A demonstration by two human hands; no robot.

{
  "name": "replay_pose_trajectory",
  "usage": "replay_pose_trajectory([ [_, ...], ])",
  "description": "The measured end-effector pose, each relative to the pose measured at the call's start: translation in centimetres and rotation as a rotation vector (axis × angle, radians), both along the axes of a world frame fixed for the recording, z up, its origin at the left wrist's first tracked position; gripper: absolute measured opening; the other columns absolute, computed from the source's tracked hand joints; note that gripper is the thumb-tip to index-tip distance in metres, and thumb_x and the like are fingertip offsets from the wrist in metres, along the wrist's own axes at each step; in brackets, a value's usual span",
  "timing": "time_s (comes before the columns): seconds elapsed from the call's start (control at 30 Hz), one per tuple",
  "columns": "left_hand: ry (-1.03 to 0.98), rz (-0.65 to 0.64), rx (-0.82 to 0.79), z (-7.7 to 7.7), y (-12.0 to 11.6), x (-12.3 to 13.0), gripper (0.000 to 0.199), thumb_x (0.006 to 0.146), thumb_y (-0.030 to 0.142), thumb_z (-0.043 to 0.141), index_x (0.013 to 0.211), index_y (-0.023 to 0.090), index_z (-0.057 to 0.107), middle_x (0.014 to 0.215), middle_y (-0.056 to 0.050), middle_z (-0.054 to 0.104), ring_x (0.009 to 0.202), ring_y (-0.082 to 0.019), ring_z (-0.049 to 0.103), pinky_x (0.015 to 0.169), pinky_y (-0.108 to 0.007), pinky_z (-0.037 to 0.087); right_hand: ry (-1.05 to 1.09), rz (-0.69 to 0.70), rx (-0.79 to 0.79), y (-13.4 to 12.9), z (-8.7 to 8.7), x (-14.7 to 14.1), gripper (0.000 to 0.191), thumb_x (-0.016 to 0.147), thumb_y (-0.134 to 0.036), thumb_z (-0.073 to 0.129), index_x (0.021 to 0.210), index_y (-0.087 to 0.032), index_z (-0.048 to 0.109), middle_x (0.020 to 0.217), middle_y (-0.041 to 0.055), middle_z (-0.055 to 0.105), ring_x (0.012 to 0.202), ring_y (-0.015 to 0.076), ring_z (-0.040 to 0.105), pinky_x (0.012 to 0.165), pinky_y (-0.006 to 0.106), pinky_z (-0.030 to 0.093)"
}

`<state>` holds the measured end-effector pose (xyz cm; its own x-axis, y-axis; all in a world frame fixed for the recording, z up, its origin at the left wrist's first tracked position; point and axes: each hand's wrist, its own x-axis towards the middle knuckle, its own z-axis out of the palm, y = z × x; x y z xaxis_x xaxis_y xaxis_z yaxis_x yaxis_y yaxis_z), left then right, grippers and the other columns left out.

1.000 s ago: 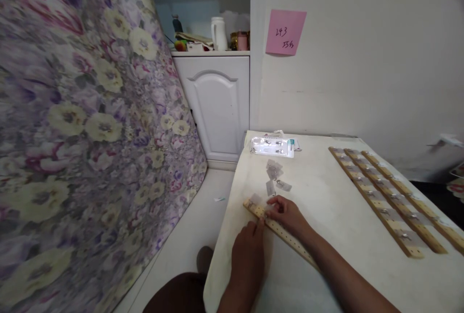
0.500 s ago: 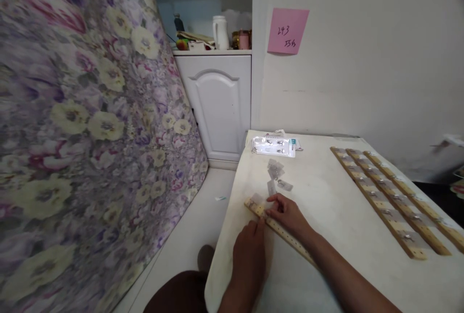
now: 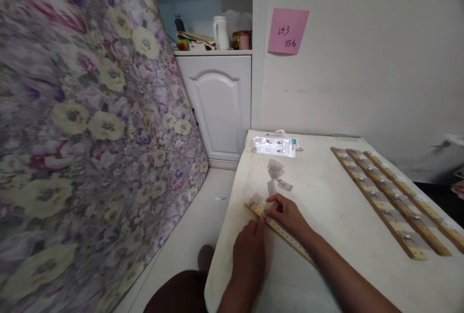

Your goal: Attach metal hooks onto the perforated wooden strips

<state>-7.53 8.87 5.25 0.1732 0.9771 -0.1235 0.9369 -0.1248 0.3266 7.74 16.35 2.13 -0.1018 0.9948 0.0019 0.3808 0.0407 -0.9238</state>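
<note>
A wooden strip with a row of holes (image 3: 286, 236) lies slantwise near the table's left edge, with a small clear bag (image 3: 256, 199) at its far end. My left hand (image 3: 250, 245) is closed at the near side of the strip, fingertips touching it. My right hand (image 3: 286, 211) is pinched over the strip, on something small that I cannot make out. Just beyond my right hand lie several small clear bags (image 3: 275, 170) with metal pieces, one of them a flat bag (image 3: 285, 185).
Three wooden strips (image 3: 384, 206) carrying small bags and metal pieces lie on the right of the white table (image 3: 319, 173). A clear blister pack (image 3: 273, 146) sits at the back. A floral curtain (image 3: 108, 124) hangs left; a cabinet (image 3: 219, 105) stands behind.
</note>
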Motion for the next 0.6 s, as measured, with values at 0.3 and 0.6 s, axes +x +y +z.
replay_pose_trajectory([
  [0.3,0.013,0.01,-0.004,0.27,-0.18,0.09,0.053,0.088,0.013,0.031,0.139,0.023,0.039,0.114,-0.008,0.058,0.099,-0.021,0.054,0.082,-0.031,0.041,0.029,0.011,-0.02,0.09,-0.05,0.12,0.023,0.068,-0.026,0.066,0.089,-0.02,0.061,0.057,-0.0075,0.05,0.053,0.0108,0.047,0.052,0.022,0.034],
  [0.6,0.009,-0.008,-0.012,-0.12,-0.12,0.04,0.054,0.088,0.011,0.029,0.14,0.023,0.037,0.117,-0.008,0.057,0.1,-0.021,0.053,0.084,-0.031,0.041,0.033,0.032,-0.012,-0.02,0.42,0.12,0.024,0.069,-0.026,0.065,0.091,-0.019,0.063,0.058,-0.0064,0.05,0.054,0.0111,0.046,0.051,0.022,0.034],
])
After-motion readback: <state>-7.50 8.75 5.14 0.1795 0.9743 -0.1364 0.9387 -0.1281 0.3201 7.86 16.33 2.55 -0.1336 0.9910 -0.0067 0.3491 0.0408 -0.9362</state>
